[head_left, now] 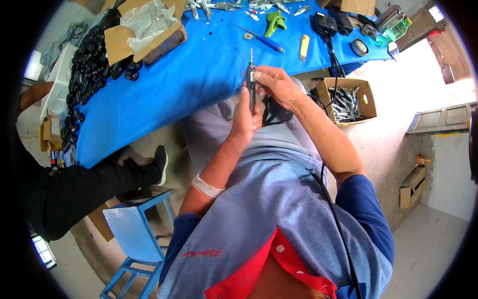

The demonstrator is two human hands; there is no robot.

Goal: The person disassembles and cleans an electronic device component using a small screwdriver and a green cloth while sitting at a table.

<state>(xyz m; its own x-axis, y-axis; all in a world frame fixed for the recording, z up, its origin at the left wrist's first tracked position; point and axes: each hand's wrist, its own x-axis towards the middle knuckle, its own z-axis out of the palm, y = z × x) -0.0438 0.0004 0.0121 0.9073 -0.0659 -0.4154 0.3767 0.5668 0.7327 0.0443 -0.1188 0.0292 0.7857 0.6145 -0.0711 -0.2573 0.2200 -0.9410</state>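
One black piece (251, 85), beside the blue table (184, 89) in the head view, points its metal tip (251, 54) away: left hand (243, 115) curls closed around its lower end, right hand (280, 88) grips higher, thumb against its side.

The slim, rod-shaped black hand tool (251, 92) has a silvery metal tip, the plain bright-blue table covering (164, 99) carries a heap of rounded black plastic pieces (87, 67), the crumpled rag (275, 23) is lime green, and the long screwdriver (270, 43) has a dark blue handle. The open brown cardboard box (371, 97) holds silver-grey slender metal parts (346, 103); the straight-backed chair (130, 229) is light blue. The short-sleeved fabric shirt (244, 199) is mottled grey-blue with navy sleeves, a red placket, white buttons and red chest lettering.
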